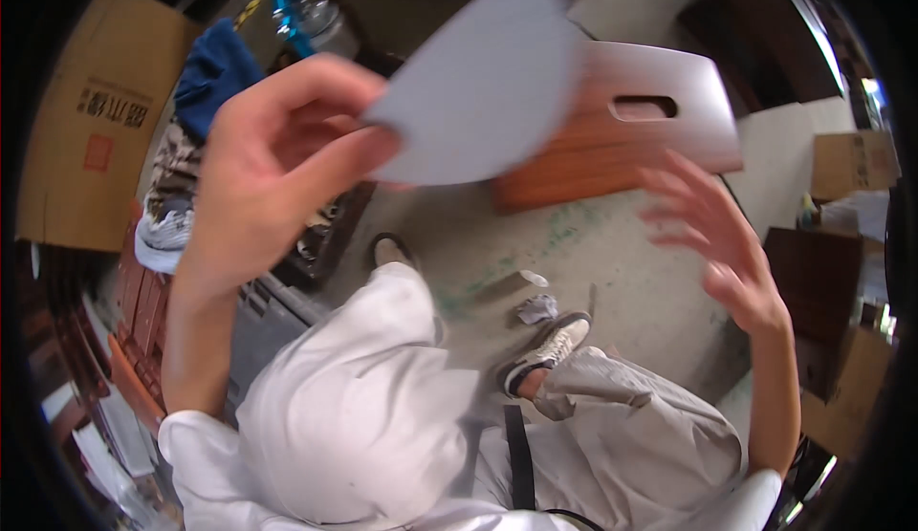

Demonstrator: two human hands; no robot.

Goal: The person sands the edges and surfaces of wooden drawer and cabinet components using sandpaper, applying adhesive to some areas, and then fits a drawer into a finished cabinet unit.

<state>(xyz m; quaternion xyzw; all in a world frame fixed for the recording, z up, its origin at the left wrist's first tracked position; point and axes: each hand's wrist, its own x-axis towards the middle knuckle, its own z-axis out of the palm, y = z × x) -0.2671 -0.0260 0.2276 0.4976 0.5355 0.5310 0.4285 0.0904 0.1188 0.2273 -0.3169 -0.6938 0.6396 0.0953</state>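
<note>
My left hand (277, 163) pinches the lower left corner of a thin, light grey sheet with a rounded edge (488, 82) between thumb and fingers, raised in front of me. What the sheet is made of I cannot make out. Behind it lies a reddish-brown wooden board (612, 153) with an oblong slot near its far edge; the sheet covers its left part. My right hand (712, 239) hangs in front of the board's right side, fingers apart and slightly blurred, with nothing in it. Whether it touches the board I cannot tell.
Crumpled paper (537, 308) lies on the concrete floor (478, 244) between my feet. A large cardboard box (100, 120) stands at the left, with blue cloth (218, 72) beside it. Smaller cardboard boxes (854, 163) and dark wooden pieces (813, 292) are at the right.
</note>
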